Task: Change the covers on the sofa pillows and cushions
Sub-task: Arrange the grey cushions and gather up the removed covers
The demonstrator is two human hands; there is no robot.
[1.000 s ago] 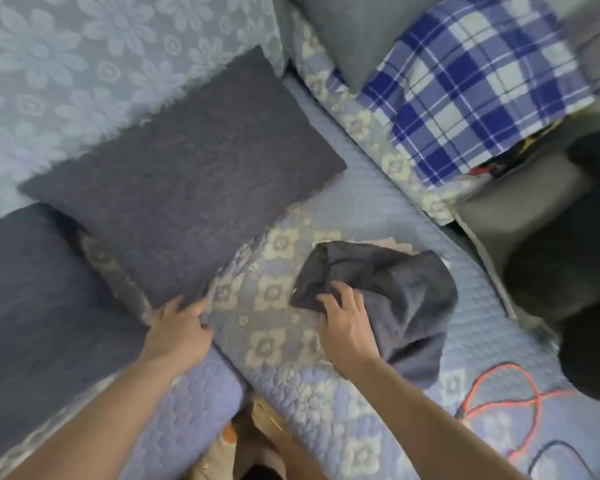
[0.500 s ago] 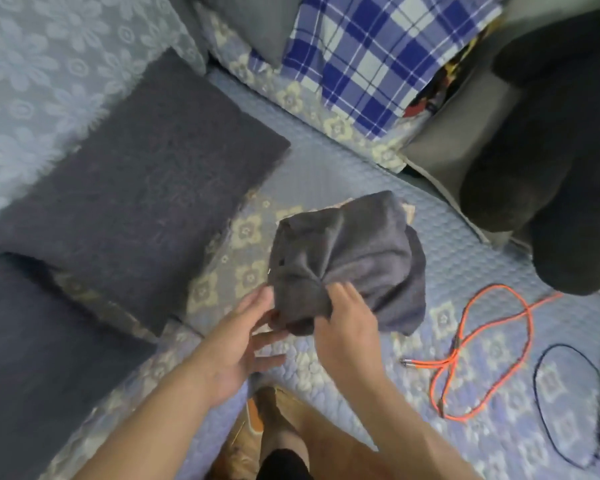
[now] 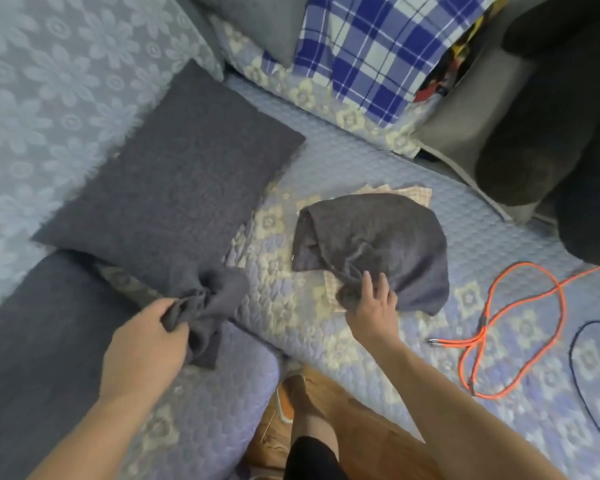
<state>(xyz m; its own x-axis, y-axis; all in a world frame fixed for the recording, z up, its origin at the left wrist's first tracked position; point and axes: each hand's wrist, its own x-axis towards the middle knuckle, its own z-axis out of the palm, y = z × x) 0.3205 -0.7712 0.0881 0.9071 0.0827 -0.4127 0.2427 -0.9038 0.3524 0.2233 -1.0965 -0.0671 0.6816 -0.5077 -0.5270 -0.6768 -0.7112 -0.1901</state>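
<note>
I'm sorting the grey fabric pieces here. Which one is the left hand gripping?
The left hand grips the bunched corner of the flat dark grey pillow leaning against the sofa back, not the crumpled grey cover under the right hand.

Your left hand (image 3: 142, 355) and right hand (image 3: 373, 308) bare, forearms unsleeved, black shorts hem (image 3: 312, 459) at bottom centre of frame, bare leg below.
</note>
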